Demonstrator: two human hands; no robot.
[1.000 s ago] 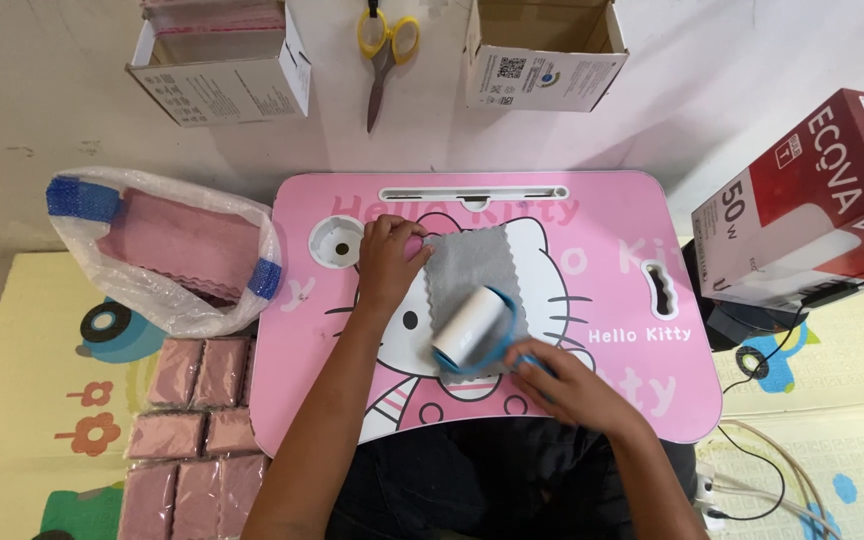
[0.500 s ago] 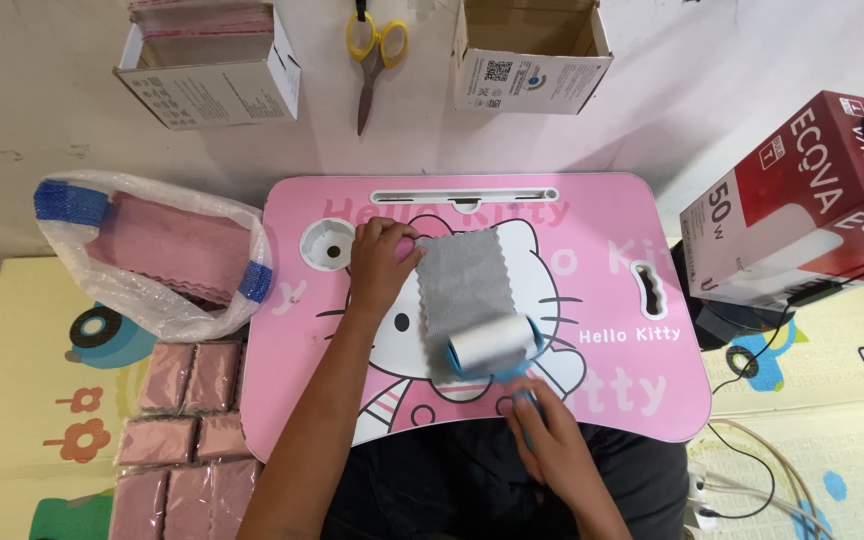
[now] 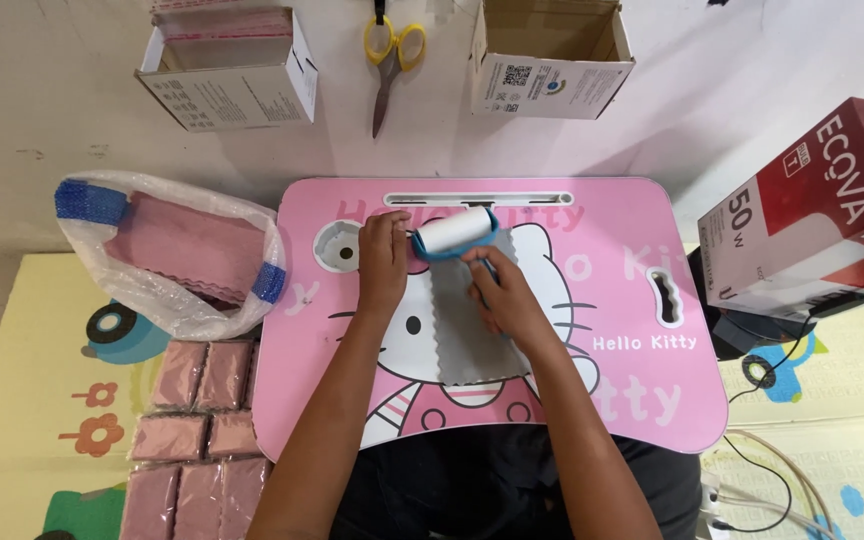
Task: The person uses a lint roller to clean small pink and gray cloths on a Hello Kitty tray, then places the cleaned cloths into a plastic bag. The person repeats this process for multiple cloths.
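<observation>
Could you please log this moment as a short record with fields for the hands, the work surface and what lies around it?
Left hand: left hand pressed flat on the top left corner of the grey zigzag-edged cloth
Right hand: right hand gripping the white lint roller with blue frame, at the cloth's far edge
Surface: pink cartoon-print lap desk
Left side: clear plastic bag of pink cloths; pink wrapped packs on the mat
Far side: yellow-handled scissors between two open cardboard boxes
</observation>
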